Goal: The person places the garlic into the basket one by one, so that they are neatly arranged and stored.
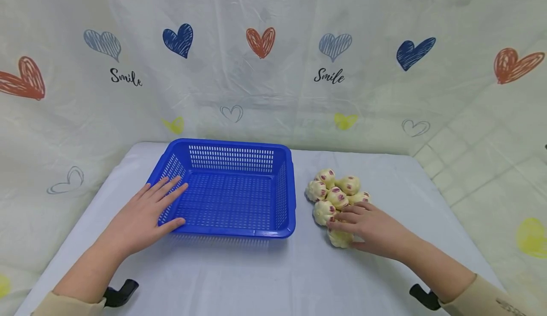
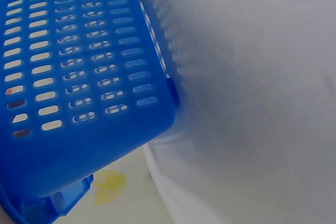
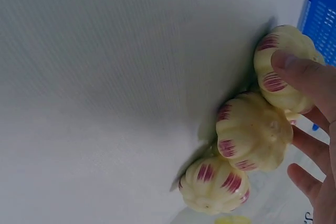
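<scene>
A blue plastic basket (image 1: pixel 231 233) with slotted walls stands left of centre, nothing inside it. My left hand (image 1: pixel 143 216) rests at its near left corner, fingers straight and spread over the rim. The left wrist view shows the slotted outer wall of the basket (image 2: pixel 79 77). To the right is a cluster of several garlic bulbs (image 1: pixel 324 211), cream with purple streaks. My right hand (image 1: pixel 372 228) pinches the nearest garlic bulb (image 3: pixel 289 90), the thumb on its near side and fingers behind it. Two more garlic bulbs (image 3: pixel 252 135) sit beside it in the right wrist view.
A white cloth covers the table (image 1: pixel 256 278). Behind it hangs a pale sheet (image 1: pixel 290 2) printed with hearts and "Smile". Black straps (image 1: pixel 121 293) show at both wrists by the beige sleeves (image 1: pixel 70 305).
</scene>
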Demonstrator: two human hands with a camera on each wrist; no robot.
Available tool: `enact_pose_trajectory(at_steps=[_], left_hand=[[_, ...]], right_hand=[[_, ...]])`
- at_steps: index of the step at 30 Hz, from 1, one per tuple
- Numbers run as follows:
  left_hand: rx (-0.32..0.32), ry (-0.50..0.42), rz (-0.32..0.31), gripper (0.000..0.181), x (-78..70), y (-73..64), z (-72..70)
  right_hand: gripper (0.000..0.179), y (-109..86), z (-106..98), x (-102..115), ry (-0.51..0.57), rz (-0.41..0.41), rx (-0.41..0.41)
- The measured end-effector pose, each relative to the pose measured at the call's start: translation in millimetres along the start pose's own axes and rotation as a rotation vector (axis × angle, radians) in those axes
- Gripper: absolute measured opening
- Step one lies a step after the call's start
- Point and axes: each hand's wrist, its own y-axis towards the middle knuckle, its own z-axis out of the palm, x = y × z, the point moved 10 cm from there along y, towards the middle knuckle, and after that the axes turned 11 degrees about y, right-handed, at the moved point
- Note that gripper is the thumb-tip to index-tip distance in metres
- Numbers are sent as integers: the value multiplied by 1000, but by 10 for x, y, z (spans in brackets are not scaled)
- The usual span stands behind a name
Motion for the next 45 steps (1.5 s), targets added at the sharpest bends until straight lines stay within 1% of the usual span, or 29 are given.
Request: enact_pose_trajectory(at_steps=[6,12,16,19,21,29,36,40,45], left_hand=[[-11,4,5,81,-5,-3,-13],[-19,9,6,81,-1,-3,-10],[-16,5,6,81,4,-5,-1],[-15,1,4,81,10,-5,4],[-16,-2,3,82,11,-4,6],[-20,-9,-1,82,8,-7,23],[-26,-6,1,83,4,-2,12],[-36,-5,1,83,5,-4,8],[-50,-11,2,84,1,-11,-9]], right_hand=[[69,2,18,4,-5,-14,3],[72,2,19,1,13,8,15],[71,14,-4,3,51,25,-10],[69,22,-26,7,77,20,-42],[68,22,-28,7,86,17,-49],[72,26,-4,0,86,23,-15],[67,47,14,15,114,52,-4],[67,64,4,22,129,63,-24],[68,75,-13,35,127,52,-71]])
